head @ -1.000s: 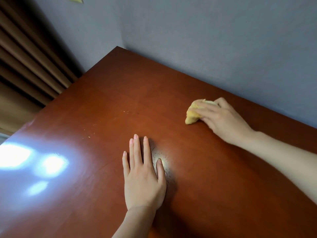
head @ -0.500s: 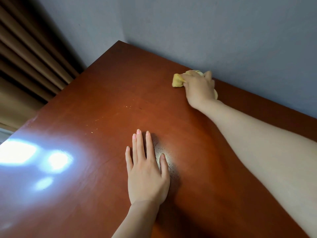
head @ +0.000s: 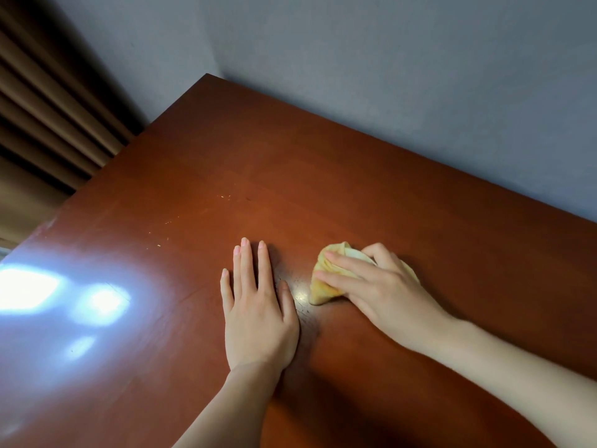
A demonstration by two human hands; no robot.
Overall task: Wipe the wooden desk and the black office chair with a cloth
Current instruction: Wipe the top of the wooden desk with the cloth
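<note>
The reddish-brown wooden desk (head: 371, 189) fills most of the view. My left hand (head: 258, 312) lies flat on it near the middle, fingers straight and together. Just to its right, my right hand (head: 384, 292) presses a bunched yellow cloth (head: 323, 291) onto the desktop; the fingers lie over the cloth and the thumb curls round its far side. Part of the cloth is hidden under the hand. The black office chair is not in view.
A grey wall (head: 387, 76) runs along the desk's far edge. Brown curtains (head: 42, 124) hang at the left beyond the desk's left edge. Small pale specks (head: 224, 197) lie on the desktop left of centre. Bright window glare (head: 64, 299) reflects on the near-left surface.
My right hand has pulled the cloth back from the far edge by the wall to the middle of the desk, next to my left hand. The left hand has stayed flat in place.
</note>
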